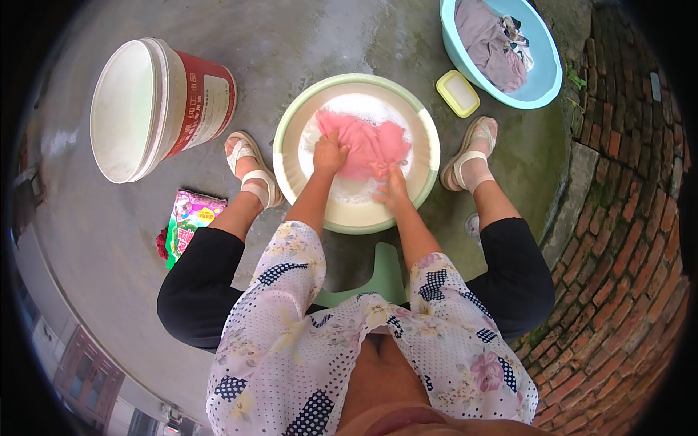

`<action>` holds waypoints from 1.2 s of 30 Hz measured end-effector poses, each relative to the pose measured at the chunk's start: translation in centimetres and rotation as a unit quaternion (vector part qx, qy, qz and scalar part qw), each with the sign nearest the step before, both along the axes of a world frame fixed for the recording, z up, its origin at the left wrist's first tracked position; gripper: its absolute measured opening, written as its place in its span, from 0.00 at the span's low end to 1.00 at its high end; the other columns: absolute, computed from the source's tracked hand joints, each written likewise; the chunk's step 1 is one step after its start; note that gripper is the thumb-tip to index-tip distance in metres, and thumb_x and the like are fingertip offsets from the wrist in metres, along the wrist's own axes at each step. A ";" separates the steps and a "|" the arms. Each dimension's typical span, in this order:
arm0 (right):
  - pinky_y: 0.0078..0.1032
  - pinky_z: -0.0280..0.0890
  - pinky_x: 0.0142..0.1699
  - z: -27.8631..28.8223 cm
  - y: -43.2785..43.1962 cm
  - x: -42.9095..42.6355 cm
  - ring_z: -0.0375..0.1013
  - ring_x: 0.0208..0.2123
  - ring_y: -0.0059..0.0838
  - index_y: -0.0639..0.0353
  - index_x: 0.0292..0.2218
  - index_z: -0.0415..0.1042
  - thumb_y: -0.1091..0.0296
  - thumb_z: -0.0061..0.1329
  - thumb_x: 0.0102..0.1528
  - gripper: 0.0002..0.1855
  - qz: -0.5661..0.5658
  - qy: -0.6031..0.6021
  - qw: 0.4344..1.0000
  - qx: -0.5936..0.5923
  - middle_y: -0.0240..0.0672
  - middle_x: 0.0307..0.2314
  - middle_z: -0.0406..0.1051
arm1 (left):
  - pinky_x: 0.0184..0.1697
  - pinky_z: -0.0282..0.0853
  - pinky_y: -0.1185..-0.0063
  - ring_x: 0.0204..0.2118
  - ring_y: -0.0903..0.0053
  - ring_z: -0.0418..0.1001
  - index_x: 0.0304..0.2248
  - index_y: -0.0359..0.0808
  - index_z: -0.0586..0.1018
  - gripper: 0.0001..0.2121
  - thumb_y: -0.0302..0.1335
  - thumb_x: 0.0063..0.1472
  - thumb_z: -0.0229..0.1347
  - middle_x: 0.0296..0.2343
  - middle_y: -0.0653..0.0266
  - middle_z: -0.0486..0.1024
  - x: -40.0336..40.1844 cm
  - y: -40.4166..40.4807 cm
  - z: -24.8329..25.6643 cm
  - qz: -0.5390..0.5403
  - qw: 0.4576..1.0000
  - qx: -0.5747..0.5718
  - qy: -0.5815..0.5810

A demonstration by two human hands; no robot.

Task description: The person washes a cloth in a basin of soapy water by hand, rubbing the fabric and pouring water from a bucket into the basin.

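Observation:
A pink cloth (362, 144) lies bunched in sudsy water inside a round basin (357, 224) with a pale green rim, on the ground between my feet. At the cloth's left side, my left hand (330, 154) is closed on a fold of it. My right hand (392, 189) grips the cloth's lower right edge between thumb and fingers, some fingers spread. White suds (346, 103) float round the cloth, and its underside is hidden in the water.
A large white and red bucket (126, 111) stands at upper left, near a detergent bag (188, 220). At upper right are a yellow soap dish (458, 94) and a blue tub (545, 76) of clothes. A green plastic stool (386, 272) is beneath me; a brick wall (627, 261) runs along the right.

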State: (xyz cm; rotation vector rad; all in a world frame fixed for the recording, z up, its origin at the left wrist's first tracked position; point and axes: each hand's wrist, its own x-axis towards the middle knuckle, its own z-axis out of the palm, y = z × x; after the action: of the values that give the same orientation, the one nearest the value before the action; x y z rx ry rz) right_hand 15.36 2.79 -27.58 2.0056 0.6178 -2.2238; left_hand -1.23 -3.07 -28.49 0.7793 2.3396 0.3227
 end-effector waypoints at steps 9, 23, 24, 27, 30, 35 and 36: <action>0.29 0.57 0.41 -0.2 -1.4 -1.5 0.55 0.42 0.32 0.53 0.47 0.49 0.51 0.34 0.50 0.26 -0.208 0.286 0.934 -0.045 0.34 0.43 0.54 | 0.27 0.62 0.68 0.21 0.59 0.67 0.15 0.37 0.69 0.14 0.40 0.45 0.45 0.14 0.52 0.68 12.1 -0.4 9.7 0.024 0.979 0.175 -0.103; 0.24 0.61 0.40 10.5 -3.1 -4.7 0.64 0.36 0.29 0.65 0.40 0.58 0.52 0.36 0.51 0.24 -0.161 0.250 0.955 -0.021 0.38 0.33 0.63 | 0.26 0.63 0.67 0.22 0.57 0.69 0.22 0.34 0.74 0.20 0.43 0.52 0.38 0.19 0.50 0.70 7.4 -0.6 8.9 0.117 0.992 0.005 0.043; 0.22 0.61 0.39 10.4 -3.6 -4.9 0.64 0.35 0.27 0.66 0.39 0.59 0.53 0.35 0.51 0.23 -0.145 0.216 0.966 0.011 0.38 0.33 0.63 | 0.25 0.63 0.67 0.22 0.58 0.69 0.20 0.34 0.73 0.20 0.42 0.52 0.38 0.19 0.51 0.71 6.3 -0.9 7.7 0.147 0.987 0.052 0.045; 0.23 0.61 0.38 7.4 -3.9 -5.5 0.64 0.36 0.26 0.67 0.39 0.59 0.56 0.32 0.53 0.21 -0.061 0.285 0.942 0.166 0.37 0.35 0.63 | 0.29 0.63 0.71 0.25 0.60 0.69 0.24 0.33 0.73 0.19 0.40 0.53 0.38 0.19 0.51 0.70 3.4 -1.2 8.1 0.244 0.963 0.114 -0.012; 0.22 0.60 0.40 7.0 -1.6 -4.8 0.64 0.37 0.27 0.69 0.40 0.58 0.58 0.29 0.54 0.21 -0.002 0.249 0.955 0.159 0.39 0.36 0.62 | 0.30 0.62 0.70 0.26 0.60 0.69 0.25 0.30 0.71 0.19 0.41 0.52 0.41 0.23 0.49 0.70 0.6 -2.5 5.2 0.225 0.961 0.156 -0.037; 0.35 0.58 0.41 2.7 0.2 -0.3 0.55 0.44 0.37 0.62 0.47 0.47 0.48 0.35 0.50 0.31 -0.088 0.095 0.988 0.085 0.44 0.43 0.52 | 0.37 0.61 0.69 0.32 0.55 0.67 0.39 0.34 0.63 0.21 0.40 0.49 0.46 0.30 0.46 0.68 -1.8 -2.9 2.1 0.109 0.992 -0.035 -0.047; 0.39 0.57 0.42 1.6 0.1 0.7 0.52 0.47 0.41 0.59 0.49 0.43 0.47 0.35 0.49 0.33 -0.111 0.034 0.988 0.098 0.45 0.46 0.48 | 0.39 0.61 0.69 0.36 0.53 0.64 0.43 0.36 0.57 0.26 0.38 0.46 0.50 0.35 0.44 0.64 -2.1 -2.3 2.7 0.076 0.996 -0.039 -0.032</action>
State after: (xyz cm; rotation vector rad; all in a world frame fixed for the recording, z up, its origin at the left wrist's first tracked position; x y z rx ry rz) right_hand 16.11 2.85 -26.00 2.1971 0.6750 -2.4544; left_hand -3.30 -5.39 -25.77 0.5465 2.3418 0.3154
